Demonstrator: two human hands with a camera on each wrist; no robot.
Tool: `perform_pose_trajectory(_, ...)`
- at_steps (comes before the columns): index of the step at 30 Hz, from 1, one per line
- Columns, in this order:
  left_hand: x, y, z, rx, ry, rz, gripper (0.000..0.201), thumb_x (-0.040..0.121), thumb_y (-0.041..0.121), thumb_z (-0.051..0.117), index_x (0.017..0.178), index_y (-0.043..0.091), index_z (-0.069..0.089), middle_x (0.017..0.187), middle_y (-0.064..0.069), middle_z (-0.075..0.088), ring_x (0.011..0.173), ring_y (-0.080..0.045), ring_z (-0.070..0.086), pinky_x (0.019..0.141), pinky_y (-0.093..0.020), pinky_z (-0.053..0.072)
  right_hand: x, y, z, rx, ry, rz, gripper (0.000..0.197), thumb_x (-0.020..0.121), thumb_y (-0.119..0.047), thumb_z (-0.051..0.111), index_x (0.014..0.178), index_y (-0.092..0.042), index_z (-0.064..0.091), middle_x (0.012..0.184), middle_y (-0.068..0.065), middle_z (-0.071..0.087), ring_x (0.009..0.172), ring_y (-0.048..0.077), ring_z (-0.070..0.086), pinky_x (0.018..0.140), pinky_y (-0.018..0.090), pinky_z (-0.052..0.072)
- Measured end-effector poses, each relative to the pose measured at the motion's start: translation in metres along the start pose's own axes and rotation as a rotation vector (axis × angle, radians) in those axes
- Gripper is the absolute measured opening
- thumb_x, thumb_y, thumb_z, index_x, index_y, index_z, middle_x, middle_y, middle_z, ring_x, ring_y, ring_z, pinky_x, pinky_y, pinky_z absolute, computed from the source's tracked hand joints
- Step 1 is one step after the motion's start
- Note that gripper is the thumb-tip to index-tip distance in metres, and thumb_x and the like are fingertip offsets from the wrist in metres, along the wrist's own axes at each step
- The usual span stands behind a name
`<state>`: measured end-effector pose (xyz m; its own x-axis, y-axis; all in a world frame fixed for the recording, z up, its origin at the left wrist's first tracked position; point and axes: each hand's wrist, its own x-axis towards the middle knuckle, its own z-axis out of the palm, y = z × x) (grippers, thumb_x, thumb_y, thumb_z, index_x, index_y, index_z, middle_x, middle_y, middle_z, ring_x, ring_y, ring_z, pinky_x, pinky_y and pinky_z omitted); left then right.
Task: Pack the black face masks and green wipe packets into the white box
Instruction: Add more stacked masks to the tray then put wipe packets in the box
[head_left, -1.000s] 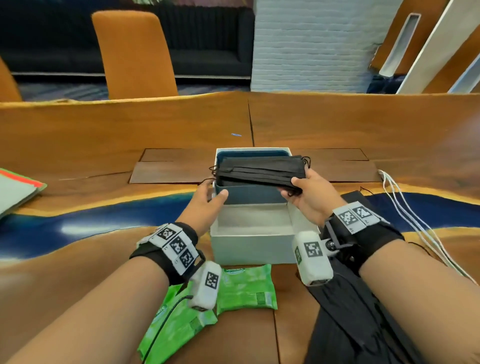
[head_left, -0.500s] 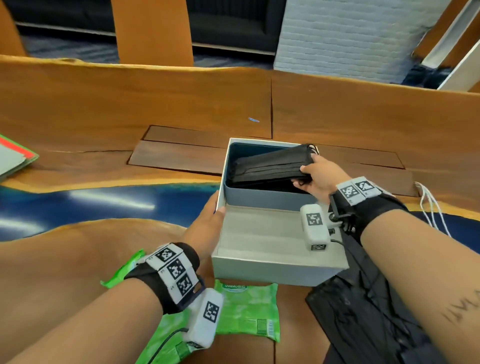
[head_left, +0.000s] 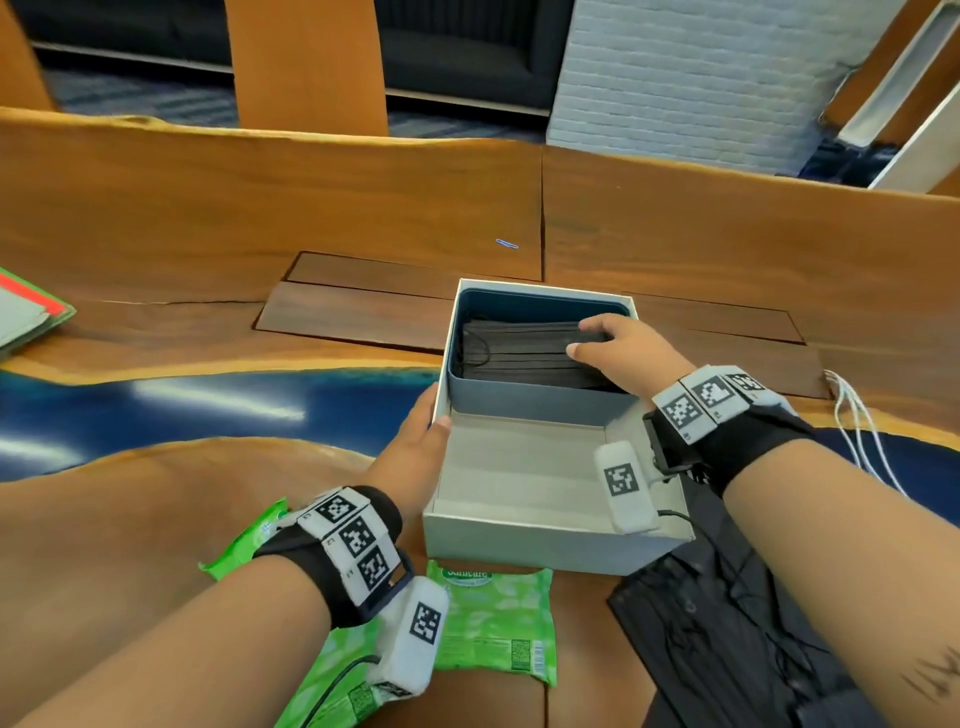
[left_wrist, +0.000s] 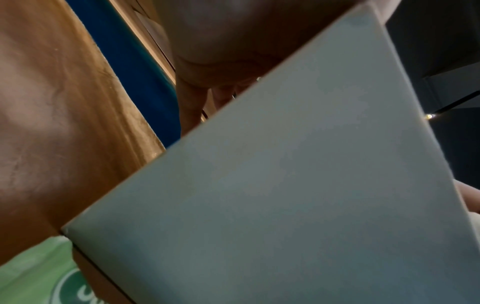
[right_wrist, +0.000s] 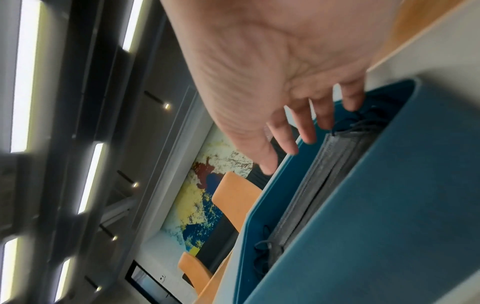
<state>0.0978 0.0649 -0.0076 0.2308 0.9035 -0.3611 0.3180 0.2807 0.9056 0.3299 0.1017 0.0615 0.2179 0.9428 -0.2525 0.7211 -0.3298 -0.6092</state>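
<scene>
Right hand (head_left: 621, 354) flat on masks (head_left: 511, 353), left hand (head_left: 415, 457) gripping box (head_left: 519, 545)

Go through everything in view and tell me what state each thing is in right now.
Box: open, no lid on, near half empty.
Blue tray: in the box's far half, holding masks.
Masks in tray: lying flat, right hand resting on them.
Left hand: holds the box's left wall.
Loose masks: on the table, unpacked.
Wipes: on the table, unpacked.

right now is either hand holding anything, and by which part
The left hand grips the white box by its left wall, thumb over the rim. The right hand holds nothing; its fingers rest on the right end of the black face masks.
</scene>
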Motion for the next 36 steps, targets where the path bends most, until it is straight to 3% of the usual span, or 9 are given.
perform_pose_trajectory(4,0.0,0.0,0.0,0.007,-0.001,-0.011,0.044,0.101,0.038,0.024,0.144,0.046,0.017,0.149,0.004,0.036,0.133,-0.024,0.039,0.112,-0.047,0.031,-0.004,-0.009,-0.008,-0.157,-0.13,0.03,0.047,0.091,-0.043,0.055,0.129,-0.017,0.056,0.129,0.005,0.058,0.111,0.02,0.054,0.092,0.027,0.04)
perform_pose_trajectory(11,-0.001,0.004,-0.001,0.058,-0.009,-0.017,0.044,0.102,0.036,0.022,0.144,0.046,0.017,0.148,0.003,0.037,0.13,-0.024,0.042,0.111,-0.046,0.033,-0.011,-0.012,-0.006,-0.348,-0.275,0.023,0.048,0.092,-0.047,0.052,0.134,-0.022,0.052,0.137,-0.002,0.051,0.126,0.019,0.046,0.098,0.027,0.033)
perform_pose_trajectory(19,-0.012,0.013,0.001,0.164,0.032,0.034,0.045,0.103,0.028,0.025,0.147,0.038,0.022,0.142,0.01,0.04,0.125,-0.018,0.042,0.099,-0.027,0.032,-0.08,0.004,-0.037,0.11,0.031,-0.074,0.025,0.093,-0.039,0.053,0.116,-0.029,0.059,0.105,-0.016,0.06,0.091,0.0,0.054,0.07,0.019,0.038)
perform_pose_trajectory(21,-0.013,0.014,0.0,0.241,0.06,0.051,0.044,0.102,0.029,0.028,0.145,0.036,0.028,0.141,0.006,0.042,0.122,-0.021,0.045,0.099,-0.031,0.036,-0.107,0.023,-0.04,0.207,0.103,-0.062,0.022,0.093,-0.035,0.055,0.113,-0.028,0.06,0.104,-0.014,0.062,0.092,0.0,0.055,0.074,0.021,0.041)
perform_pose_trajectory(23,-0.013,0.015,-0.002,0.322,0.111,0.083,0.042,0.098,0.03,0.036,0.139,0.031,0.037,0.143,-0.003,0.042,0.119,-0.027,0.049,0.102,-0.041,0.04,-0.135,0.046,-0.037,0.285,0.183,-0.017,0.02,0.091,-0.033,0.058,0.11,-0.027,0.062,0.105,-0.011,0.063,0.098,0.005,0.057,0.083,0.024,0.042)
perform_pose_trajectory(25,-0.021,0.022,0.001,0.314,0.177,0.143,0.042,0.094,0.029,0.045,0.136,0.026,0.042,0.141,-0.008,0.039,0.12,-0.028,0.047,0.103,-0.046,0.041,-0.166,0.074,-0.028,0.342,0.241,0.059,0.015,0.091,-0.03,0.06,0.105,-0.027,0.063,0.102,-0.012,0.062,0.097,0.004,0.056,0.079,0.02,0.041)
perform_pose_trajectory(28,-0.054,0.042,0.021,0.22,0.203,0.334,0.038,0.093,0.023,0.052,0.13,0.024,0.046,0.129,-0.001,0.041,0.122,-0.016,0.039,0.106,-0.033,0.033,-0.212,0.118,-0.006,0.39,0.335,0.218,0.012,0.09,-0.026,0.062,0.101,-0.024,0.064,0.093,-0.011,0.061,0.091,0.007,0.057,0.073,0.021,0.04)
perform_pose_trajectory(32,-0.097,0.044,0.065,0.168,-0.155,0.328,0.01,0.092,0.017,0.053,0.092,0.026,0.057,0.085,0.003,0.052,0.078,-0.013,0.054,0.076,-0.031,0.045,-0.257,0.173,0.024,0.392,0.425,0.462,0.019,0.088,-0.026,0.065,0.103,-0.016,0.065,0.1,0.001,0.065,0.099,0.019,0.059,0.078,0.029,0.04)
perform_pose_trajectory(36,-0.119,0.011,0.108,0.4,-0.574,0.001,0.007,0.095,0.02,0.051,0.091,0.016,0.054,0.082,-0.002,0.053,0.066,-0.013,0.052,0.059,-0.023,0.044,-0.283,0.215,0.037,0.274,0.385,0.641,0.034,0.086,-0.035,0.064,0.114,-0.015,0.058,0.119,0.007,0.059,0.108,0.025,0.055,0.087,0.034,0.042)
